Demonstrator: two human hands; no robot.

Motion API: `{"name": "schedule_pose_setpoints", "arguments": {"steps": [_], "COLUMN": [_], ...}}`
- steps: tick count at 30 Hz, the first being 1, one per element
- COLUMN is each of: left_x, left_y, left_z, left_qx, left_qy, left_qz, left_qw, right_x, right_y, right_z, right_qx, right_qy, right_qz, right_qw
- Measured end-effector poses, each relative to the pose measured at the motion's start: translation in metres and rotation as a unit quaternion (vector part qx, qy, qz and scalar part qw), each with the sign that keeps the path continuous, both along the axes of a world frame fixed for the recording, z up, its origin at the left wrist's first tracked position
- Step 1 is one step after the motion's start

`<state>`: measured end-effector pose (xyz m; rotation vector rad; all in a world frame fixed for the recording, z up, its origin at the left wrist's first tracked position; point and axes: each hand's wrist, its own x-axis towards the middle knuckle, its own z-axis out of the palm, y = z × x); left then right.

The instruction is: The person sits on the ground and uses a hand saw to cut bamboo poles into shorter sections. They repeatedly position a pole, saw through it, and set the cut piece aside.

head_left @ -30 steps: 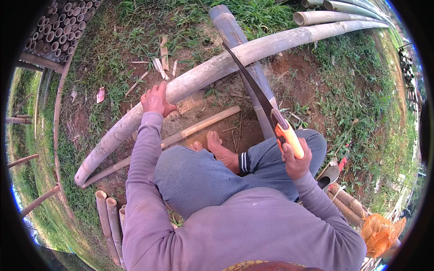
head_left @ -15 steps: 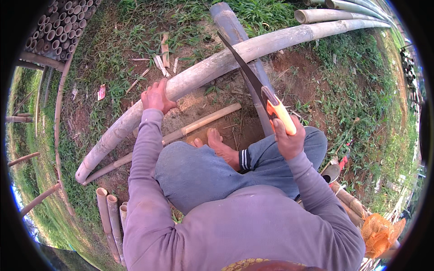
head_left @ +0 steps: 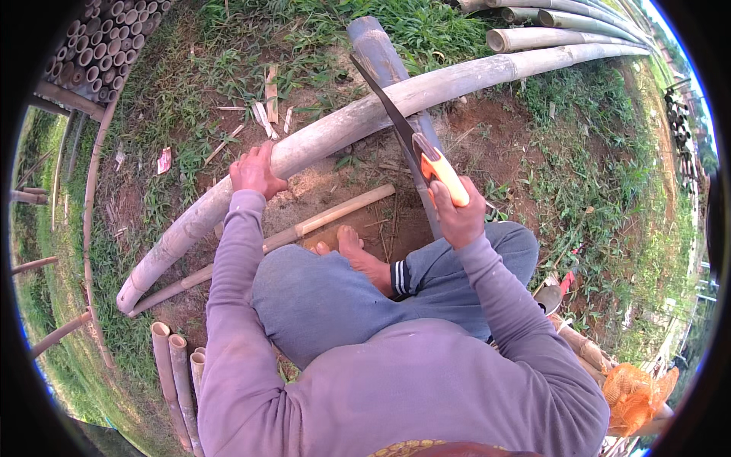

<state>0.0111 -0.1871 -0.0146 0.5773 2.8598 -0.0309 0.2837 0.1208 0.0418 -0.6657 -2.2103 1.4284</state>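
A long, pale bamboo pole [head_left: 335, 131] lies across the ground before me, from the lower left to the upper right. My left hand [head_left: 257, 172] is wrapped over it left of the middle, gripping it. In my right hand [head_left: 460, 213] is a hand saw [head_left: 397, 114] with an orange and cream handle, fingers closed round the grip. The dark blade crosses the pole, its tip beyond the far side; whether the teeth have cut in cannot be seen. Beneath the pole, near the blade, a thicker grey bamboo piece [head_left: 379, 53] runs crosswise as a support.
A thinner bamboo stick [head_left: 343, 212] lies by my bare foot [head_left: 358, 255]. Several short bamboo lengths [head_left: 180, 365] stand at lower left. More poles [head_left: 533, 38] lie at upper right, and stacked bamboo [head_left: 103, 53] at upper left. An orange net bag [head_left: 636, 396] sits at lower right.
The saw and my right hand have shifted left and slightly up toward the far side, along the blade's line. My left hand keeps its hold on the pole; the whole view has shifted slightly.
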Motion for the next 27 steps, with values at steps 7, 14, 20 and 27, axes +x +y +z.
{"name": "schedule_pose_setpoints", "arguments": {"steps": [7, 14, 20, 27], "left_x": [0.002, 0.005, -0.001, -0.004], "left_y": [0.008, 0.009, -0.002, 0.019], "left_z": [-0.005, -0.005, -0.009, -0.009], "left_qx": [0.015, 0.012, 0.022, 0.011], "left_qy": [0.0, -0.003, 0.009, 0.016], "left_qz": [-0.007, -0.022, -0.017, -0.031], "left_qw": [1.0, 1.0, 1.0, 0.999], "right_x": [0.08, -0.099, 0.124, -0.077], "right_y": [0.001, 0.02, -0.011, 0.023], "right_z": [-0.003, -0.027, 0.012, -0.019], "right_qx": [0.045, 0.018, 0.025, 0.035], "right_qy": [-0.021, 0.02, -0.037, 0.034], "right_qz": [0.0, -0.007, 0.009, -0.012], "right_qw": [0.999, 1.0, 0.999, 0.999]}}
